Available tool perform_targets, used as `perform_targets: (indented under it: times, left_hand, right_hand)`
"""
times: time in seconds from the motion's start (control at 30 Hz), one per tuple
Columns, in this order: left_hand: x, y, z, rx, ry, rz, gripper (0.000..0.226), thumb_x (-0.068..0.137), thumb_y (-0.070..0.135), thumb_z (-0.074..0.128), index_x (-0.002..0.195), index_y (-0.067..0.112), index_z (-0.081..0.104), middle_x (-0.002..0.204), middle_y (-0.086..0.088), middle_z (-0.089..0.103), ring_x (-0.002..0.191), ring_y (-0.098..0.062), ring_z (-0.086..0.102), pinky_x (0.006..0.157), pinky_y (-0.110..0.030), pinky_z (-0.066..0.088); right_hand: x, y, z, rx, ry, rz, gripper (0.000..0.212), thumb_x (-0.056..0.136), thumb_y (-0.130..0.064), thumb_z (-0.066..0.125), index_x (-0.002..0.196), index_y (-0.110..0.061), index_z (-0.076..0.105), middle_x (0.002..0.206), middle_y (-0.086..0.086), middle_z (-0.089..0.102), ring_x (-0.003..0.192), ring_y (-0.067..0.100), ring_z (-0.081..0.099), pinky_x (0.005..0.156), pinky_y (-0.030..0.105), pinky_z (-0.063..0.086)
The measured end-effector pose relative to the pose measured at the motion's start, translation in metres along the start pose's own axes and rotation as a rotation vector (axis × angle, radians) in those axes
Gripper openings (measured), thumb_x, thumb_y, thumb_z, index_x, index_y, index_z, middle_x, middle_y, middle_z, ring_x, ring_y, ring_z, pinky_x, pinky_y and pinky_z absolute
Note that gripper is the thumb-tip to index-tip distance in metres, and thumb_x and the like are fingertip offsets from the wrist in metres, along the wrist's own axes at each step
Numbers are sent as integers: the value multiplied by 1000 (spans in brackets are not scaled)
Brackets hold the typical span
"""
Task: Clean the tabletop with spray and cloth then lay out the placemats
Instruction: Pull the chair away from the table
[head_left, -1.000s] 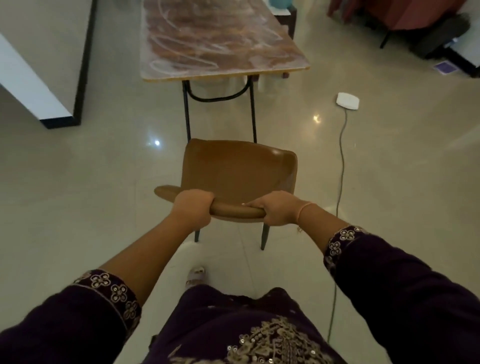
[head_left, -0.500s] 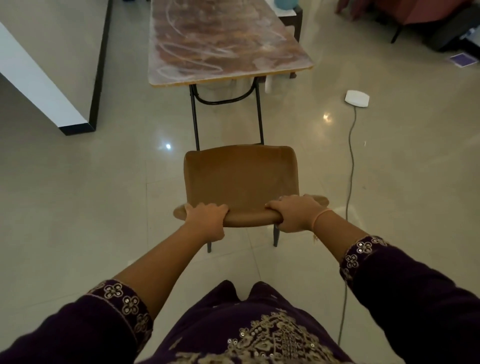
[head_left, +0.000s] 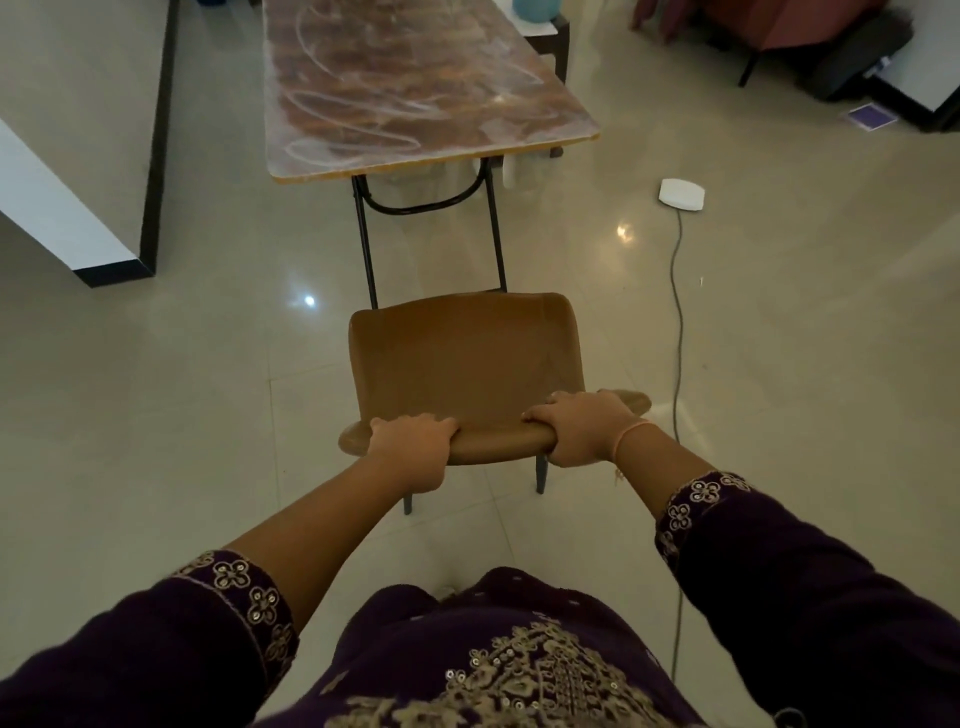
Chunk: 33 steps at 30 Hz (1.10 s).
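A brown chair (head_left: 462, 358) stands on the tiled floor in front of me, its seat facing the table. My left hand (head_left: 413, 449) grips the top of the backrest near its left end, and my right hand (head_left: 582, 428) grips it near the right end. Beyond the chair is the brown tabletop (head_left: 415, 83), smeared with whitish swirling streaks, on black metal legs. No spray bottle, cloth or placemats are visible.
A white device (head_left: 681, 194) lies on the floor to the right, its grey cable (head_left: 677, 312) running toward me past the chair. A white block with black edging (head_left: 78, 135) stands at left. Dark furniture (head_left: 810, 47) sits at the far right.
The chair has turned from skewed to square with the table and sits slightly more to the right. Both hands have kept their grip on the backrest.
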<state>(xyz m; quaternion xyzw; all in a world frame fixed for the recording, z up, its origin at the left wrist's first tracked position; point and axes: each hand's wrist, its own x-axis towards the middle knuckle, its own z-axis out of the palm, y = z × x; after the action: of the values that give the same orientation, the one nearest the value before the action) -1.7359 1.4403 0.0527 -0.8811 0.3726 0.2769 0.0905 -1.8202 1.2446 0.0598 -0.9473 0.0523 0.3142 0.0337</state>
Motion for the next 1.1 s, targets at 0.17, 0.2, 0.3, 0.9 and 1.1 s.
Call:
perform_targets:
  times: [0.17,0.2,0.3,0.9,1.1]
  left_hand:
    - [2,2,1,7,-22,-24,44,87,13,51,128,29,43,113,-2,57,104,-24,56,98,-56,41]
    - [2,4,0,6,-14,-38,44,87,12,50,127,29,43,112,-1,59,103,-23,57,98,-56,41]
    - [-1,11,-2,7,11,-87,45,89,12,50,129,32,43,114,0,60,106,-22,56,102,-54,38]
    - [4,93,5,-16,19,-159,56,88,11,52,137,32,37,120,-1,59,108,-24,57,98,-49,42]
    - [2,95,12,-32,77,-158,59,85,19,61,136,35,37,123,2,58,110,-21,55,95,-44,43]
  right_hand:
    - [-4,0,-1,-2,8,-10,45,83,-28,49,128,-35,50,113,0,60,99,23,58,84,40,48]
    - [-4,1,-2,-5,2,-17,44,83,-26,49,126,-34,52,110,-1,61,99,23,59,83,39,48]
    - [-2,3,-8,-19,-29,-49,47,82,-23,49,127,-34,55,112,-2,63,101,23,58,85,41,50]
    - [-14,74,-7,-180,-192,-202,44,79,-9,49,120,-21,61,99,4,63,87,23,58,75,33,51]
    - [-10,80,-6,-180,-241,-239,46,78,-27,68,122,-19,57,102,4,62,89,22,58,75,32,50]
